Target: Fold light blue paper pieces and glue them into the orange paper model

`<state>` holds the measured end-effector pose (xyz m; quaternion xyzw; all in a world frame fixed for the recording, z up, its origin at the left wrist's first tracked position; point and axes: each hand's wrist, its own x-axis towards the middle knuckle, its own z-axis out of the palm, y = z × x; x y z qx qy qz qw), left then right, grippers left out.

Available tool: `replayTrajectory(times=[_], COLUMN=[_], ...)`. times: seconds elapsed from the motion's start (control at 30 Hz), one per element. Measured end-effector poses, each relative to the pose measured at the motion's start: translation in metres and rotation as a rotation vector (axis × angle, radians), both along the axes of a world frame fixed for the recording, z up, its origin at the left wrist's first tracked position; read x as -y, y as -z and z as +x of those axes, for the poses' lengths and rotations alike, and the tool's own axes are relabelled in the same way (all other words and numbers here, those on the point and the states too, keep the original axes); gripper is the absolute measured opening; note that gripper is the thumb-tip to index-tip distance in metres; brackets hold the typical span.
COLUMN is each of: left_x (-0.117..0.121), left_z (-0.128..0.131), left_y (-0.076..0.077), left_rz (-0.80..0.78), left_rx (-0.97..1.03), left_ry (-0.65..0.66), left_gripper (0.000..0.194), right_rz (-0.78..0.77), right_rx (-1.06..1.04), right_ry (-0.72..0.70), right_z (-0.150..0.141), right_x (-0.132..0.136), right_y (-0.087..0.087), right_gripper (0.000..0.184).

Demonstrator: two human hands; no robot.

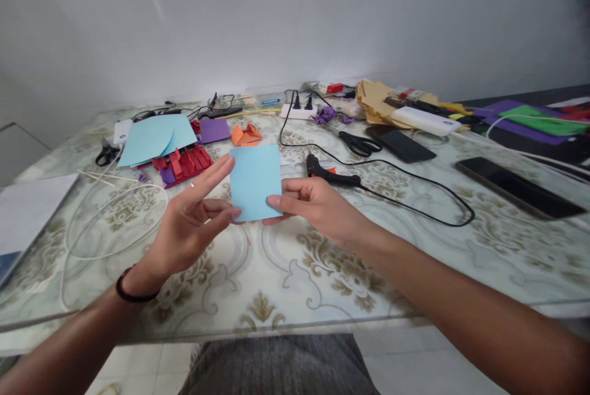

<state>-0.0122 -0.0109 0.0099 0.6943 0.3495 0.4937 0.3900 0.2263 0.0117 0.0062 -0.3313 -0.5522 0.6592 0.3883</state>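
A light blue sheet of paper (255,181), nearly square, is held up between both hands above the table. My left hand (191,217) pinches its lower left corner with the thumb; the index finger stretches along the left edge. With thumb on the front and fingers behind, my right hand (318,204) grips the lower right side. Just beyond the right hand lies a black glue gun (329,172) with its cord running right. Folded red paper pieces (187,164) lie beyond my left hand, close to an orange folded paper (246,134) and a purple paper square (214,131).
More light blue sheets (157,137) lie back left by black-handled scissors (107,154). A power strip (298,111) stands at the back. Other scissors (359,144), two dark phones (403,143), a white power bank (424,121) and coloured sheets (520,121) occupy the right. White cable (67,272) loops at left.
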Motion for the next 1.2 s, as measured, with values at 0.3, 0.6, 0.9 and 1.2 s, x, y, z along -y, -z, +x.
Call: replayTrajectory(times=[0.3, 0.6, 0.9, 1.2], left_x=[0.0007, 0.0002, -0.0014, -0.0041], left_z=[-0.0007, -0.0009, 0.0031, 0.0007], left_y=[-0.0001, -0.0011, -0.0005, 0.0032], left_rz=[-0.019, -0.013, 0.021, 0.047], left_rx=[-0.019, -0.016, -0.038, -0.073], left_ry=[0.017, 0.019, -0.050, -0.116], left_gripper=[0.064, 0.064, 0.060, 0.058], right_rz=[0.012, 0.024, 0.065, 0.163], right_rx=[0.057, 0.058, 0.080, 0.175], right_ry=[0.030, 0.069, 0.095, 0.109], right_z=[0.0008, -0.0014, -0.0038, -0.0030], right_x=[-0.0011, -0.0003, 0.0032, 0.0039], right_y=[0.0023, -0.0026, -0.0017, 0.0018], right_gripper=[0.044, 0.044, 0.048, 0.046])
